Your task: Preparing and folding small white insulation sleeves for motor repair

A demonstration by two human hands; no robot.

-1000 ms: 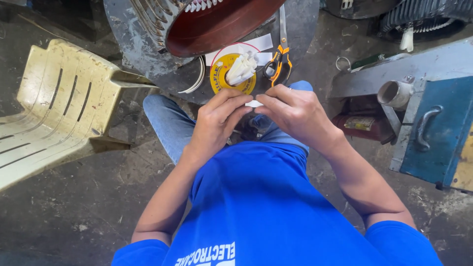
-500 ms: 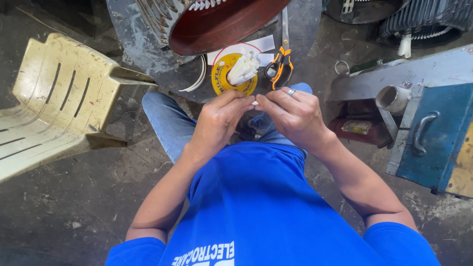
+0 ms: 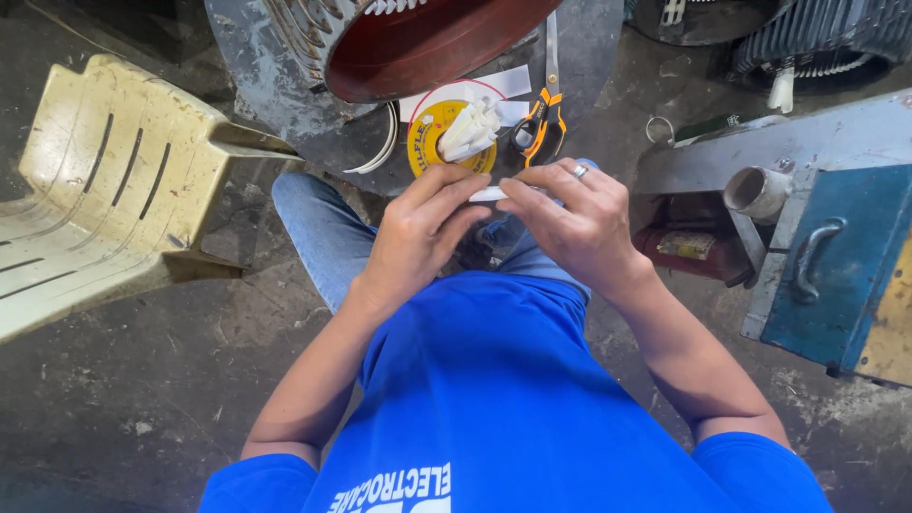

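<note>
Paper strip (image 3: 489, 194) pinched between both hands' fingertips (image 3: 508, 182)

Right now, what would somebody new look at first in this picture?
Probably the two hands in the middle: the left hand and right hand pinch a small white strip between their fingers. Just above them a yellow reel with white pieces on it lies beside orange scissors, under a big red-brown motor shell. A cream plastic chair stands at the left.

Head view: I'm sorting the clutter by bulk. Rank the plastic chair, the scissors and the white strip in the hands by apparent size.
1. plastic chair, largest by far.
2. scissors.
3. white strip, smallest, pinched between left hand and right hand, partly hidden.
</note>
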